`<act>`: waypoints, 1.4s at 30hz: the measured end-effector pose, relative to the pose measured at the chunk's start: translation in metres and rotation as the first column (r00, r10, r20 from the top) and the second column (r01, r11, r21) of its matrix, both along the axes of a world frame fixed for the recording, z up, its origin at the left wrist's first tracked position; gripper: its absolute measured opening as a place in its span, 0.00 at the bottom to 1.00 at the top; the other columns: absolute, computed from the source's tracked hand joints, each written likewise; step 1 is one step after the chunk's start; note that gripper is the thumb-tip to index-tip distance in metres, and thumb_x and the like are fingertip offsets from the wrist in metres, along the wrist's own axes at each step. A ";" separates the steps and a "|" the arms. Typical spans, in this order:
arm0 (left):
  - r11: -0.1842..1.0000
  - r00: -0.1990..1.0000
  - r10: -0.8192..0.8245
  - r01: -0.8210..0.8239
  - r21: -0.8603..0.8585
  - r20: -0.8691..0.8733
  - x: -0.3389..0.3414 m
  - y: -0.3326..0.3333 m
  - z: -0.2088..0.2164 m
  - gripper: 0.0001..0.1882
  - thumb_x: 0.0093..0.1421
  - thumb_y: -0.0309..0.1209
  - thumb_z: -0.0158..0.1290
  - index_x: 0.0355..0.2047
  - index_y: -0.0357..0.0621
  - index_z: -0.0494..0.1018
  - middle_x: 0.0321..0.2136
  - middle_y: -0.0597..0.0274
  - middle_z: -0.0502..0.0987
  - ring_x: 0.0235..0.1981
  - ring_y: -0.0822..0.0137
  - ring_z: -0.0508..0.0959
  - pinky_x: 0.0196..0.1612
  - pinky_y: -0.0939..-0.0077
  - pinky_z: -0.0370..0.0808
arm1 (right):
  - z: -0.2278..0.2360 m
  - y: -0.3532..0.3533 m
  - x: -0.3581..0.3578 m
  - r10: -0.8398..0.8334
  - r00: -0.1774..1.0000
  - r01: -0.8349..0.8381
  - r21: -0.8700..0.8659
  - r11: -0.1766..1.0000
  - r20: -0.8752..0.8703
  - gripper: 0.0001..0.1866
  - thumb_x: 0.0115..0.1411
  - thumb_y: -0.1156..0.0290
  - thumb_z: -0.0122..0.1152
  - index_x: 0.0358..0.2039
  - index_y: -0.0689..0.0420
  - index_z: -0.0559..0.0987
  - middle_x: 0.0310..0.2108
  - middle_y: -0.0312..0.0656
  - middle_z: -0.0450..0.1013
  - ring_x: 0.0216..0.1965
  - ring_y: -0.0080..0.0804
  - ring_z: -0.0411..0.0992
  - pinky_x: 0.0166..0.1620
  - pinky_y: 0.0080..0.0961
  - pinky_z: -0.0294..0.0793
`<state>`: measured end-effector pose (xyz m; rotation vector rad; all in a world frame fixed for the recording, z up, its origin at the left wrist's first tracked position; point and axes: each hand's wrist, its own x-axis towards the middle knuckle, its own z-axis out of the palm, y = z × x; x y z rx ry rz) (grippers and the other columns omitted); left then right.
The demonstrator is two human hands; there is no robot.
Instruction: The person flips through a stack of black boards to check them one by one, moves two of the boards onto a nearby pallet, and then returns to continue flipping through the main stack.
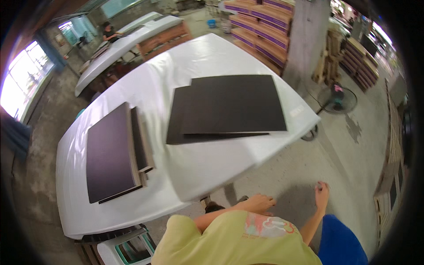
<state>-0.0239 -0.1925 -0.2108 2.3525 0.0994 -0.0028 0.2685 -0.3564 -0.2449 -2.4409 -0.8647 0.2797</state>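
Observation:
My left hand [259, 203] is in front of my body, off the near edge of the table. Its fingers are loosely stretched out, and I see nothing in them. Out to the right, over the floor, my right hand [323, 191] has its fingers curled together; whether something small is between them is hidden. Neither hand touches the dark panels. Two flat dark panels [236, 104] lie overlapped and askew on the white-covered table [212, 170]. Farther left on the same cover is a thicker stack of dark panels [110, 152] with pale edges, its layers offset.
A white plastic stool [106, 251] stands by the table's near left corner. To the right are a floor fan [337, 99] and a concrete pillar [307, 42]. Stacked wooden pieces [260, 31] rise behind the table. Another person [108, 33] sits at a far covered table [128, 42].

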 end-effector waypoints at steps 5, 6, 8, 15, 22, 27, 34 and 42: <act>0.883 0.876 -0.468 0.470 -0.018 -0.119 0.099 -0.046 -0.023 0.14 0.53 0.38 0.50 0.32 0.39 0.68 0.29 0.56 0.73 0.35 0.51 0.76 0.41 0.57 0.67 | -0.042 -0.174 0.026 -0.317 0.946 0.266 -0.388 0.882 -0.071 0.19 0.50 0.70 0.58 0.44 0.58 0.75 0.41 0.49 0.72 0.43 0.44 0.71 0.46 0.35 0.69; 0.856 0.842 -0.510 0.516 -0.010 -0.175 0.116 -0.053 -0.024 0.14 0.53 0.38 0.50 0.32 0.39 0.68 0.29 0.56 0.73 0.35 0.51 0.76 0.40 0.57 0.67 | -0.042 -0.187 0.022 -0.396 0.911 0.293 -0.498 0.817 -0.113 0.20 0.50 0.69 0.59 0.45 0.58 0.75 0.41 0.50 0.72 0.44 0.43 0.71 0.46 0.35 0.69; 0.762 0.747 -0.626 0.647 0.028 -0.224 0.153 -0.065 -0.031 0.13 0.54 0.37 0.49 0.33 0.40 0.68 0.30 0.56 0.72 0.36 0.53 0.75 0.38 0.59 0.69 | -0.085 -0.221 0.023 -0.496 0.840 0.374 -0.426 0.824 -0.223 0.21 0.49 0.68 0.60 0.44 0.59 0.75 0.41 0.50 0.73 0.43 0.43 0.72 0.45 0.34 0.70; 0.516 0.440 -0.769 0.855 0.044 0.464 0.293 -0.130 -0.055 0.13 0.51 0.38 0.52 0.33 0.44 0.69 0.29 0.59 0.72 0.36 0.59 0.75 0.34 0.66 0.71 | -0.214 -0.152 0.048 -0.398 0.714 0.315 -0.244 0.917 -0.575 0.21 0.51 0.64 0.59 0.43 0.64 0.75 0.35 0.51 0.75 0.37 0.37 0.74 0.42 0.31 0.72; 0.440 0.442 -0.738 0.888 -0.134 0.510 0.452 -0.192 -0.033 0.13 0.51 0.38 0.52 0.33 0.44 0.69 0.30 0.59 0.72 0.37 0.59 0.74 0.35 0.66 0.70 | -0.254 -0.130 0.163 -0.186 0.634 0.101 -0.158 0.982 -0.751 0.18 0.54 0.66 0.56 0.43 0.63 0.75 0.35 0.48 0.75 0.36 0.33 0.73 0.40 0.30 0.72; 0.470 0.513 -0.682 0.854 -0.224 0.522 0.551 -0.230 -0.015 0.13 0.52 0.38 0.51 0.34 0.44 0.70 0.30 0.59 0.72 0.37 0.59 0.74 0.35 0.66 0.70 | -0.204 -0.196 0.290 -0.287 0.643 0.134 -0.265 0.955 -0.710 0.18 0.55 0.66 0.55 0.43 0.62 0.75 0.36 0.49 0.75 0.36 0.35 0.73 0.40 0.30 0.71; 0.395 0.459 -0.714 0.888 -0.237 0.528 0.700 -0.316 -0.012 0.13 0.52 0.38 0.51 0.34 0.44 0.70 0.31 0.59 0.71 0.37 0.59 0.74 0.36 0.66 0.70 | -0.192 -0.287 0.462 -0.350 0.707 0.228 -0.271 0.935 -0.614 0.17 0.55 0.66 0.54 0.43 0.61 0.75 0.37 0.49 0.75 0.37 0.36 0.73 0.40 0.30 0.71; 0.006 0.133 -0.872 0.965 -0.261 0.470 0.859 -0.468 -0.005 0.13 0.52 0.38 0.50 0.34 0.45 0.70 0.32 0.60 0.71 0.38 0.59 0.73 0.38 0.66 0.69 | -0.163 -0.392 0.674 -0.431 0.836 0.412 -0.131 0.902 -0.341 0.16 0.55 0.66 0.53 0.43 0.60 0.75 0.39 0.50 0.74 0.38 0.38 0.73 0.40 0.30 0.71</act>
